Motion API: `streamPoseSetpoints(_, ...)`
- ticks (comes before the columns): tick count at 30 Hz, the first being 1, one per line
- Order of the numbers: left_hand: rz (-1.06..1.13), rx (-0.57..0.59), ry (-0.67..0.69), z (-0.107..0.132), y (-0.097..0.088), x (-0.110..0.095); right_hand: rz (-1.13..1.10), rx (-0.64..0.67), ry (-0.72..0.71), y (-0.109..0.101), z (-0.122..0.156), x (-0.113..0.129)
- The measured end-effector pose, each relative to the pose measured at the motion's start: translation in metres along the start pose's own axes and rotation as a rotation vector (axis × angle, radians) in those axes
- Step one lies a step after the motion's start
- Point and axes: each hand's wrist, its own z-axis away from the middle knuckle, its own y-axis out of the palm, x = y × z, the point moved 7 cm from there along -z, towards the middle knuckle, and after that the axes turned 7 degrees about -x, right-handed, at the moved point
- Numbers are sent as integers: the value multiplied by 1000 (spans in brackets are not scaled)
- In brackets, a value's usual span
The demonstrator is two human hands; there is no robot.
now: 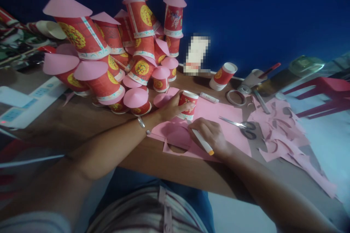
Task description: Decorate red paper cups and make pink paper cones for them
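Heap of red cups (115, 54) with pink cone lids piled at table's (82, 120) left rear. Left hand (171, 107) curled around red cup (187, 105), pressing it mouth-down on pink paper (218, 116), just right of heap. Right hand (212, 134) pinches pen (201, 140), tip near cup base. Round hole cut in paper below hands. Scissors (240, 125) lie on paper, right of hand. Pink scraps (284, 134) farther right.
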Motion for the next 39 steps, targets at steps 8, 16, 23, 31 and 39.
streamPoseSetpoints(8,-4,-2,6,-2,-2,3,7,-3,-8,-1,0,0)
streamPoseSetpoints(16,-10,-1,-2,-1,-1,3,13,9,9,-2,-1,-1)
streamPoseSetpoints(23,16,13,15,-3,-2,7,14,21,21,-1,1,-2)
streamPoseSetpoints(31,58,23,9,-4,-2,9,48,19,14,0,3,-4)
streamPoseSetpoints(39,41,-3,-4,-2,-3,6,42,36,14,-1,-1,-2)
